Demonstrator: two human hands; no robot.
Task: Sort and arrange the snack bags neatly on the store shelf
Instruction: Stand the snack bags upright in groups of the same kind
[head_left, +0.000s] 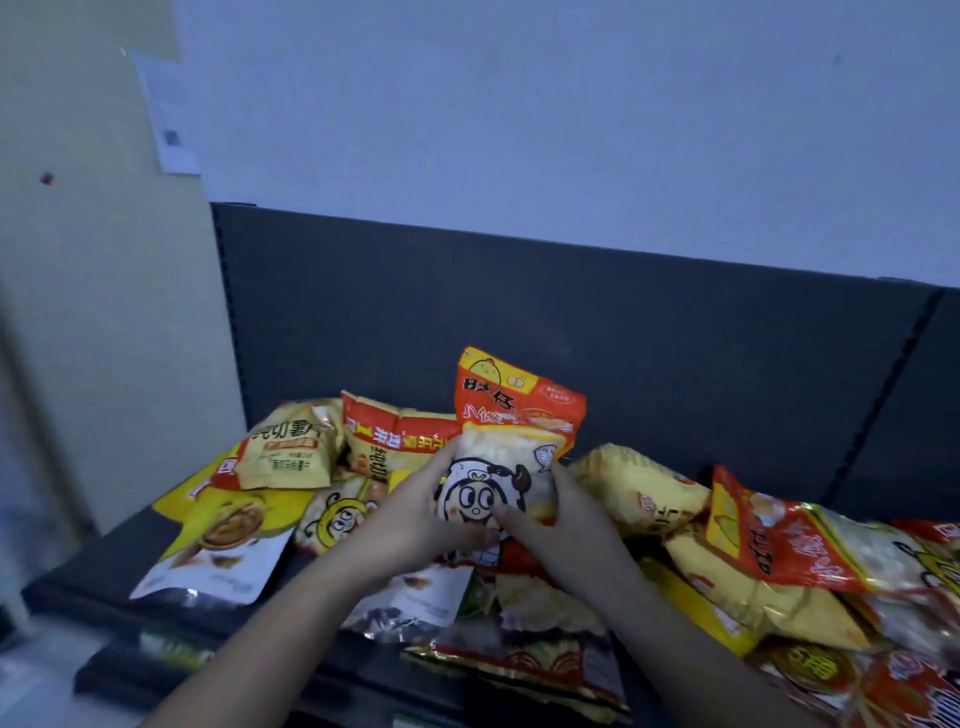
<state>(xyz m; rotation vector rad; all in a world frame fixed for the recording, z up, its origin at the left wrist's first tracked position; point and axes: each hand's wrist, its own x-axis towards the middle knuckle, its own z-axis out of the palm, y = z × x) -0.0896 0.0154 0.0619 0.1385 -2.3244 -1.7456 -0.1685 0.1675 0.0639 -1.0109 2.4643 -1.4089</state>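
Bag (506, 457) upright on shelf (675, 374), looks light, crinkly, slick; left hand (415, 514) and right hand (566, 525) grasp its lower sides — best hold.

Glossy plastic snack bags (511, 447) on matt dark shelf (104, 577).

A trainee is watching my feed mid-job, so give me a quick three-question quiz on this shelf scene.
1. True or false: the left hand and right hand both hold the cartoon-face bag.
2. The held bag is: A) held up over the pile; B) buried flat under other bags; C) on the floor.
3. What colour is the back panel?
Key: 1 true; 2 A; 3 dark grey.
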